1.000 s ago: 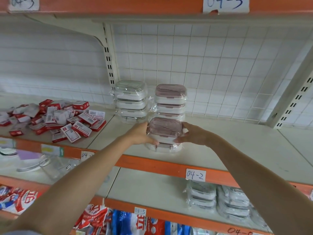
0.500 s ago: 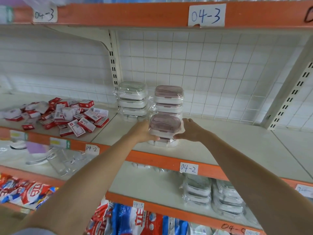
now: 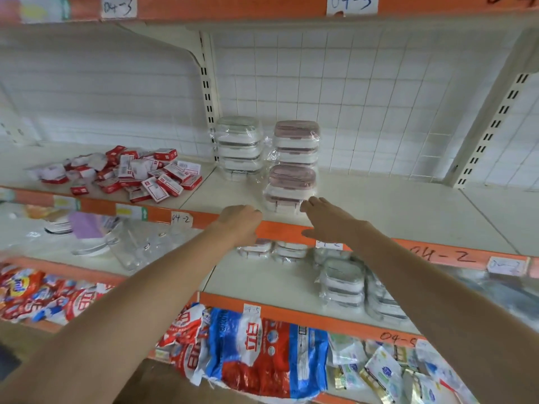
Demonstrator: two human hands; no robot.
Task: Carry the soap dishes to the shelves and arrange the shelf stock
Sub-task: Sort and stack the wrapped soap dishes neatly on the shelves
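with both hands off it, the front stack of soap dishes sits on the shelf near its orange front edge, just ahead of two taller stacks. the left hand has a loosely curled grip holding nothing; the right hand is flat and wide, fingertips at the wrapping. a careless brush could likely nudge this slippery stack over the edge.

Red-and-white small boxes lie heaped at the left of the upper shelf, clear plastic items sit on the shelf below them, and red, white and blue detergent bags fill the lowest shelf.
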